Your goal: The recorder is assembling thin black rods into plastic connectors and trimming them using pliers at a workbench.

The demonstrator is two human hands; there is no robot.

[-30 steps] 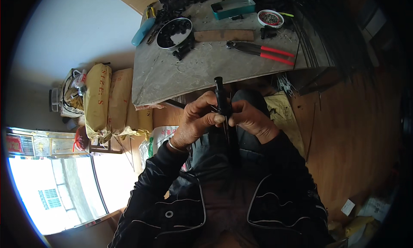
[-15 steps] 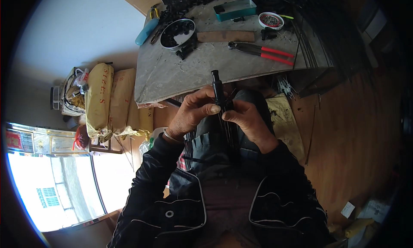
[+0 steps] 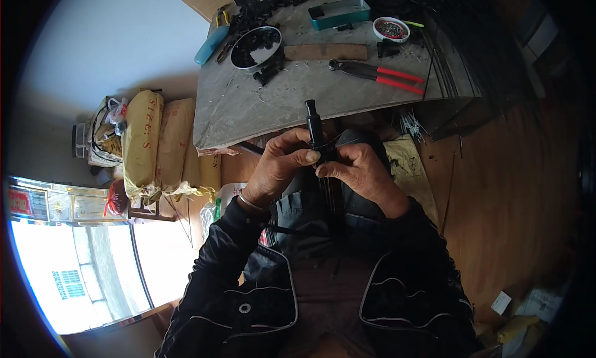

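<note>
A short black tube-shaped part (image 3: 313,123) stands upright just in front of the grey worktable (image 3: 248,109), held between both hands. My left hand (image 3: 279,165) grips it from the left, thumb pressed on its lower end. My right hand (image 3: 360,175) closes on the same lower end from the right. Thin dark rods hang down from the part between my hands toward my lap. Both sleeves are black with pale piping.
On the worktable lie red-handled pliers (image 3: 379,74), a round bowl of small black parts (image 3: 254,46), a teal tray (image 3: 338,13), a small white dish (image 3: 390,27) and a wooden block (image 3: 326,51). Yellow sacks (image 3: 158,144) stand at left; wooden floor at right.
Both hands and the black part have stayed together, shifting only slightly in the picture. The grip looks the same.
</note>
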